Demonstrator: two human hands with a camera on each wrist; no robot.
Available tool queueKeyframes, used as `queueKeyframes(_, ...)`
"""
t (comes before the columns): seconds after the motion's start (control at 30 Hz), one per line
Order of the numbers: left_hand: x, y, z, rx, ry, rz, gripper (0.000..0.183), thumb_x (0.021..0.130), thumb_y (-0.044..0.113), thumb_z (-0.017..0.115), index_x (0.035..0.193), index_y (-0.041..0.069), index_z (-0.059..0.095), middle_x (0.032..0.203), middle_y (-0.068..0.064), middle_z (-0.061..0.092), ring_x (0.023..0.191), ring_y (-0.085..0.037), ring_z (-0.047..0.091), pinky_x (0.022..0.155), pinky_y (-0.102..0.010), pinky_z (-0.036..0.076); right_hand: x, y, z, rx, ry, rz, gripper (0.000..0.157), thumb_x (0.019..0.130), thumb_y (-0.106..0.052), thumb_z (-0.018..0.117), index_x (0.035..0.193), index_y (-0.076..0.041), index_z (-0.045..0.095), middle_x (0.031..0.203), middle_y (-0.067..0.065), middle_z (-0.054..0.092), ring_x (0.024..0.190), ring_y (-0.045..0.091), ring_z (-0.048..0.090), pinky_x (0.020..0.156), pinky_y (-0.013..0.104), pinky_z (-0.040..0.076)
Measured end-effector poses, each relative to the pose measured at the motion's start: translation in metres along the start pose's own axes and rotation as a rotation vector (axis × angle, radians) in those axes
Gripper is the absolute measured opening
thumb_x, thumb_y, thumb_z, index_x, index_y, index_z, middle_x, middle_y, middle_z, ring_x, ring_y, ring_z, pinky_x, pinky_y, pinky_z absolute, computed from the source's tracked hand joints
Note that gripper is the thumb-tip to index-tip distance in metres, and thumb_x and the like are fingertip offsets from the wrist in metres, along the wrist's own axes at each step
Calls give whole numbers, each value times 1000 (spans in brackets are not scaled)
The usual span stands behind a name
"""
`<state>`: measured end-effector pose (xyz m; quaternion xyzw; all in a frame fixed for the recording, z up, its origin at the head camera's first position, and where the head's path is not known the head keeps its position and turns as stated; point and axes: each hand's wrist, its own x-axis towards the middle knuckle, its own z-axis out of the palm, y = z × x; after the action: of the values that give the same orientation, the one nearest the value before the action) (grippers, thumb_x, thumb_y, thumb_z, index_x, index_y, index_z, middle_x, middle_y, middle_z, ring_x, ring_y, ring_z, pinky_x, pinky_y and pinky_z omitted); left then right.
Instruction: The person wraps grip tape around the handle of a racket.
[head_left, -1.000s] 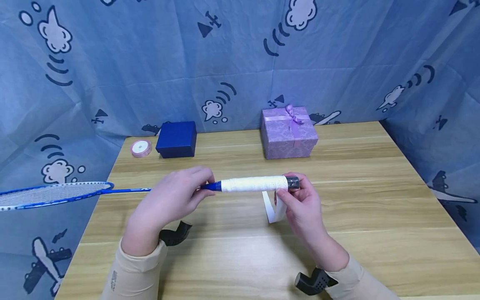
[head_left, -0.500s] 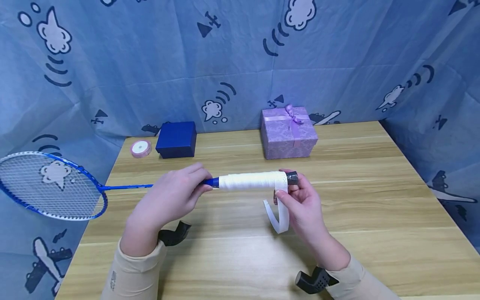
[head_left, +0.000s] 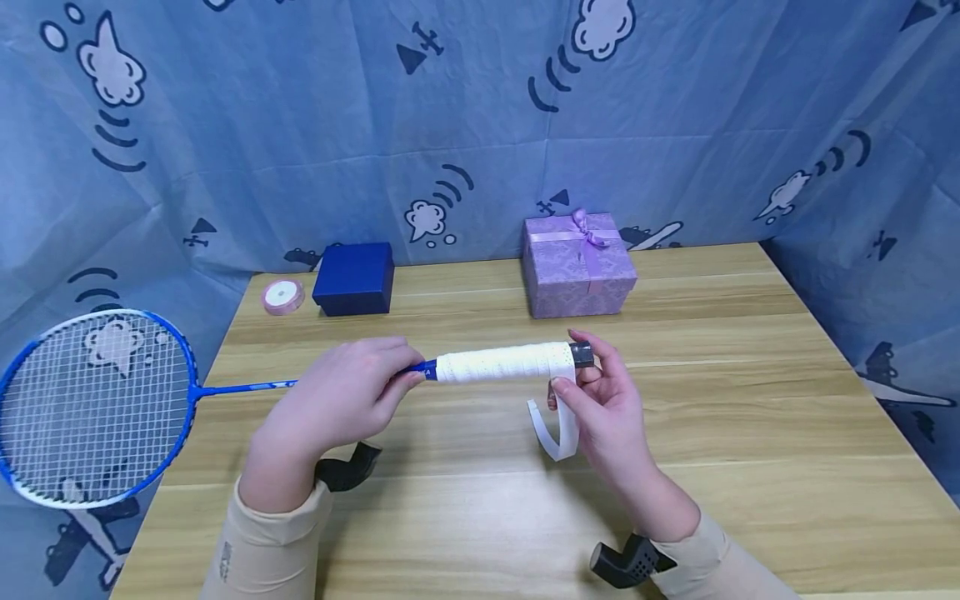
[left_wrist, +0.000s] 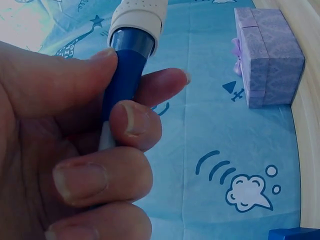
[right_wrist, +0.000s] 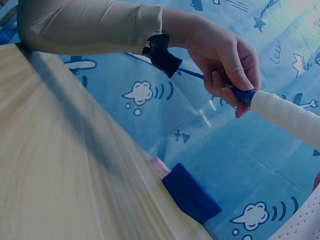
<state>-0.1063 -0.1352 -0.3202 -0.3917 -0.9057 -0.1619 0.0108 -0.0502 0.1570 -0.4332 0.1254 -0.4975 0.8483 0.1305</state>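
Observation:
A blue and white badminton racket (head_left: 97,408) is held level above the table, its strung head out to the left. White perforated grip tape (head_left: 498,363) covers most of the handle, leaving the black butt end (head_left: 582,355) bare. My left hand (head_left: 341,387) grips the blue cone (left_wrist: 127,65) just below the tape, thumb and fingers curled round it. Close to the butt, my right hand (head_left: 607,408) pinches the loose strip of grip tape (head_left: 567,421) between thumb and fingers. The strip's tail hangs in a curl under the handle.
On the wooden table (head_left: 465,517), a dark blue box (head_left: 352,279) stands at the back left beside a pink-rimmed ribbon spool (head_left: 282,296). A purple gift box with a bow (head_left: 577,267) is at the back. A patterned blue cloth (head_left: 480,108) hangs behind.
The racket has rolled about its shaft, its head turning from edge-on to facing the head camera. The strip's tail hangs in a rounder, lower curl. Both hands stay almost in place.

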Motion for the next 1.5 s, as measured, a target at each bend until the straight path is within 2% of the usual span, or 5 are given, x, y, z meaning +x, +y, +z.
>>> queueKeyframes(0.33,2,1,1,-51,-1,-37,16,97,27,74,109,20,66,81,13,59,62,-5,48,58,-27,43,-1,-2,1,-33,56,25,47,91,22,56,132,-3,55,98,2,69,72,15,64,67,25,56)
queueKeyframes(0.57,3,1,3,-24,72,24,19,95,23,77,110,21,64,86,13,61,65,-5,49,60,-27,43,-1,-2,0,-9,58,36,46,92,22,56,131,0,54,94,3,69,69,15,64,66,24,56)
queueKeyframes(0.8,3,2,5,-4,106,52,15,96,22,75,107,19,65,91,12,61,68,-5,51,62,-27,45,-1,-2,0,-17,56,49,51,92,23,54,135,-5,54,97,2,68,72,14,65,67,24,56)
queueKeyframes(1.1,2,4,5,26,80,28,8,100,22,70,105,19,66,89,11,60,68,-7,51,64,-28,46,-1,-1,-2,30,16,22,55,90,26,51,138,-1,52,103,4,68,78,15,66,70,25,58)
queueKeyframes(1.5,3,5,6,0,3,-16,7,104,19,63,106,17,69,85,11,59,69,-8,51,68,-30,47,-2,-1,1,95,29,24,50,87,29,53,124,-4,57,94,4,72,71,15,67,68,24,57)
